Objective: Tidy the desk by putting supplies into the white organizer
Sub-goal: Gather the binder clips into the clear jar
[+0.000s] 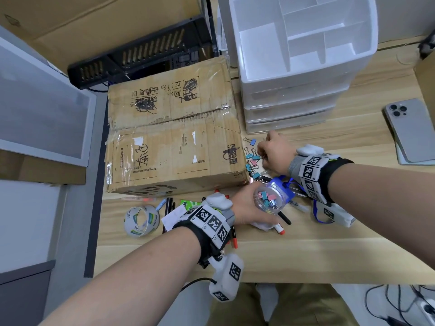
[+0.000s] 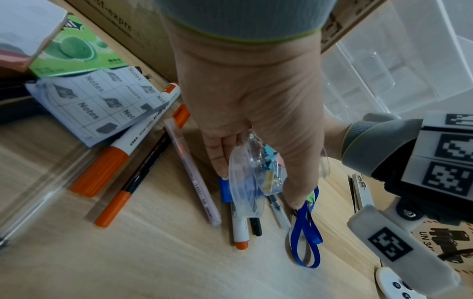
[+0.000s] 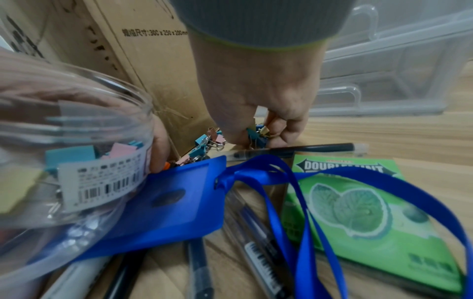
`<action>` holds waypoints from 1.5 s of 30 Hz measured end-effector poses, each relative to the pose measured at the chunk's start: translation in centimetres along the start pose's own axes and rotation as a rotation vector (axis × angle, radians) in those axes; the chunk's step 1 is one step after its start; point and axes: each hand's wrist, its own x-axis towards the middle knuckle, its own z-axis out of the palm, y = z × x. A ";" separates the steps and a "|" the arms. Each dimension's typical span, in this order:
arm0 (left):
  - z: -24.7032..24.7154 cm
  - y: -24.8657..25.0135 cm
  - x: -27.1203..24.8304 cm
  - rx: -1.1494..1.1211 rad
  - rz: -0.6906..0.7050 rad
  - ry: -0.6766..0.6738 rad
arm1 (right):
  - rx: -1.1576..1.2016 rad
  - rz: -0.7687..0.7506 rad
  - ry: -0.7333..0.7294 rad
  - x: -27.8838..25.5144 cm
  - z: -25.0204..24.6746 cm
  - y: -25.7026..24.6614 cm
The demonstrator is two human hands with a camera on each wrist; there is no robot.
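Head view: a wooden desk (image 1: 306,252) seen from above. The left hand (image 1: 249,205) grips a clear plastic jar (image 1: 270,198), tilted on its side with its mouth toward the right and partly filled with pink and teal binder clips. The right hand (image 1: 275,151) reaches into a loose pile of binder clips (image 1: 253,158) lying just in front of the white organizer (image 1: 303,64), its fingers curled down and pinching some of them. The organizer stands at the back of the desk, with open top compartments and 3 clear drawers below. A worn cardboard box (image 1: 174,128) sits to its left. A roll of clear tape (image 1: 141,221) and scattered markers lie near the front edge; a grey phone (image 1: 414,130) lies face down at the right.

Left wrist view: the left hand (image 2: 256,113) wraps the jar (image 2: 245,182) between fingers and thumb. Below it lie an orange-capped marker (image 2: 122,149), a pale pink pen (image 2: 194,178), a notes pad (image 2: 102,101) and a blue lanyard (image 2: 307,234).

Right wrist view: the right hand (image 3: 258,91) has its fingertips closed on several clips (image 3: 258,133) beside the box (image 3: 158,81). In the foreground are the jar (image 3: 71,161), a blue badge holder (image 3: 179,202) and a green pack of mint gum (image 3: 358,212).
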 end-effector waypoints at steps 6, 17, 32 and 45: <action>0.1 -0.2 0.0 0.002 -0.003 0.012 | 0.061 0.032 -0.019 -0.1 -0.2 0.3; 0.0 -0.4 0.2 0.002 -0.007 -0.006 | 0.108 0.052 -0.040 -0.4 -0.8 1.3; 0.5 -1.6 1.4 0.019 0.010 0.041 | 0.374 0.152 -0.026 -2.3 -2.2 2.9; 0.2 -1.6 1.1 -0.010 0.040 0.053 | 0.784 0.004 -0.415 -8.2 -6.1 -0.9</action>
